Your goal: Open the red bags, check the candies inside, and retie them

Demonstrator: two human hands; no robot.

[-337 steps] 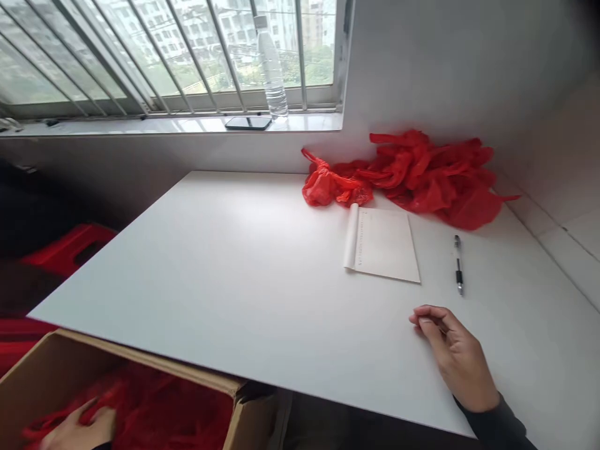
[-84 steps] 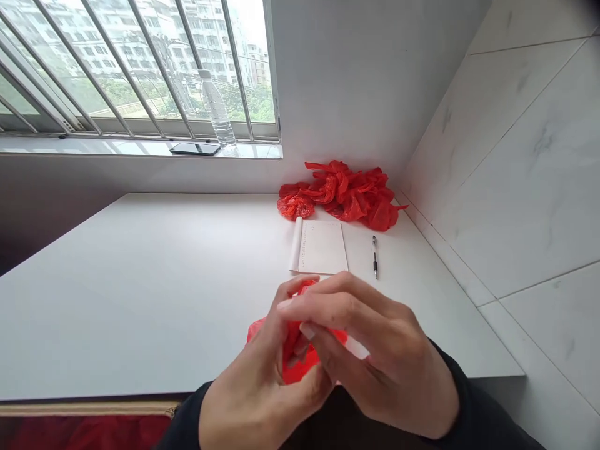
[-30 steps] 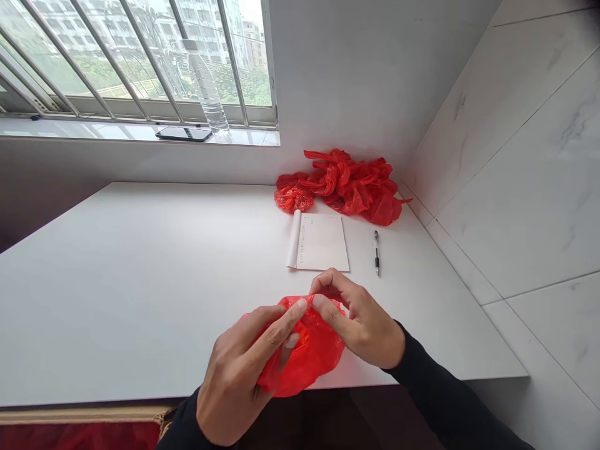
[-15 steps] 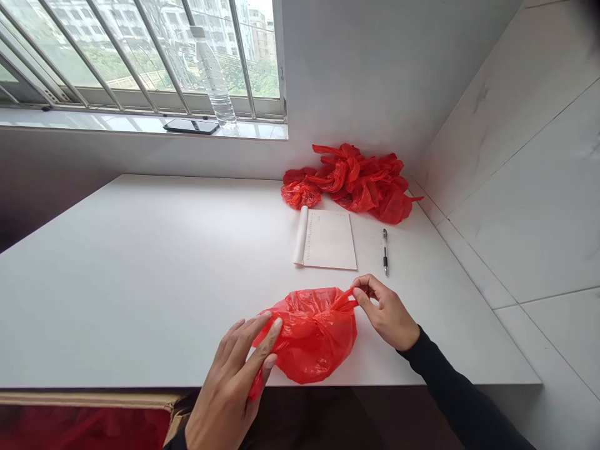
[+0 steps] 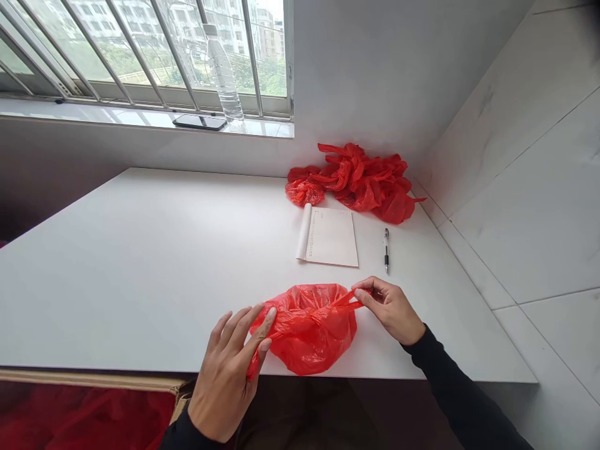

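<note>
A red plastic bag (image 5: 312, 337) lies at the front edge of the white table, its top gathered into a twisted strand that runs across it. My right hand (image 5: 389, 309) pinches the strand's right end between thumb and fingers, just off the bag's right side. At the bag's left end, my left hand (image 5: 234, 365) is closed on the plastic, with a bit of red film showing below the thumb. Whether anything is inside the bag cannot be made out.
Behind the bag lie an open notepad (image 5: 332, 236) and a pen (image 5: 387, 251). More crumpled red bags (image 5: 360, 181) are heaped against the wall. A cardboard box (image 5: 180, 384) holding red material stands below the table. On the sill are a phone (image 5: 200, 122) and a water bottle (image 5: 225, 81).
Both hands have drawn slightly apart, my left to the left and my right to the right, pulling the bag's gathered strand straighter. The camera view has shifted a little.
</note>
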